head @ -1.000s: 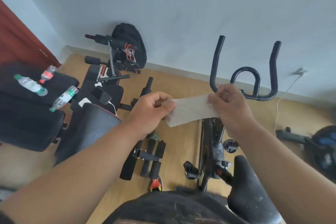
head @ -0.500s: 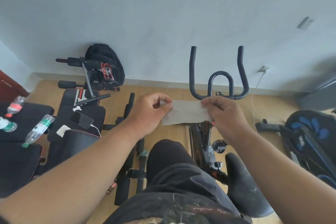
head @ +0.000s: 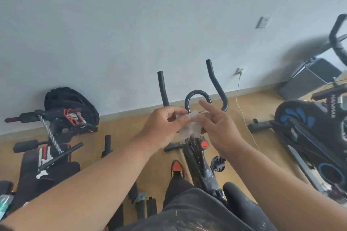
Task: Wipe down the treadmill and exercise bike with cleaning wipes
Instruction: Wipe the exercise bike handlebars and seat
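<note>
Against the pale wall (head: pixel 131 24) and over the wooden floor (head: pixel 249 110) stands the gear, largest first: a black exercise bike (head: pixel 201 157) straight ahead, its handlebars (head: pixel 216 82) rising toward the wall and its saddle (head: pixel 238 199) close by the person's dark trousers; a second bike with blue markings (head: pixel 308 129) to the right; a black bench with a spring (head: pixel 45 157) to the left, a black bag (head: pixel 73 107) behind it by the skirting; a white cable (head: pixel 242 110) runs from a wall socket down to the floor; no treadmill can be made out for certain. Half a second ago the cleaning wipe (head: pixel 189 125) was stretched flat between both hands; now it is gathered into a smaller folded wad in front of the bike's stem, and the view has tipped up toward the wall. Left hand (head: pixel 165 127) pinches the wipe's left edge with curled fingers; right hand (head: pixel 219 129) has its forefinger raised and straight, and whether its lower fingers grip the wipe is blurred, so I cannot tell. Folding suggests the wipe is being readied as a pad; wiping of the bike looks not yet begun, and the handlebars seem the nearest place to start.
</note>
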